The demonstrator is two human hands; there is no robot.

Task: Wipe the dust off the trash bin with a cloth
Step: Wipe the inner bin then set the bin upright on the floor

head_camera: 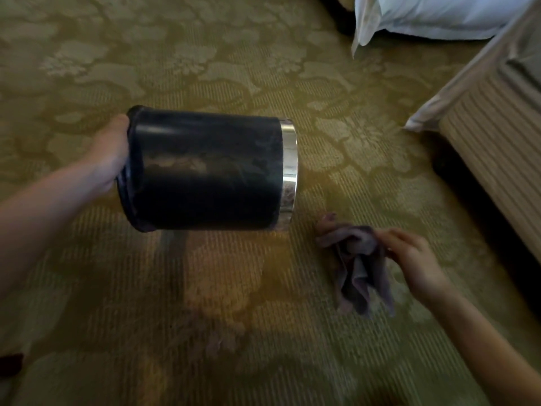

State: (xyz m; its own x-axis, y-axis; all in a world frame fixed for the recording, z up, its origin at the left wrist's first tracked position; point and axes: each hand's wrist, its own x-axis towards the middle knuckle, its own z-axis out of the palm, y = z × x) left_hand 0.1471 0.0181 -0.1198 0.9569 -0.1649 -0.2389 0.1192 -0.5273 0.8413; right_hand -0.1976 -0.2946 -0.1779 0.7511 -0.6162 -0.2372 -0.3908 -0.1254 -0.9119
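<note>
A black cylindrical trash bin (205, 171) with a silver band at one end is held sideways in the air above the carpet. My left hand (109, 153) grips its rim at the left end, where a dark liner folds over the edge. A dull smear shows on the bin's side. To the lower right, my right hand (409, 259) pinches a crumpled purple-grey cloth (357, 265) that hangs down, apart from the bin.
A patterned olive carpet (205, 68) covers the floor. A bed base with striped fabric (491, 148) runs along the right edge. White pillows (433, 16) lie at the top right. A small dark red object (10, 363) sits at the lower left.
</note>
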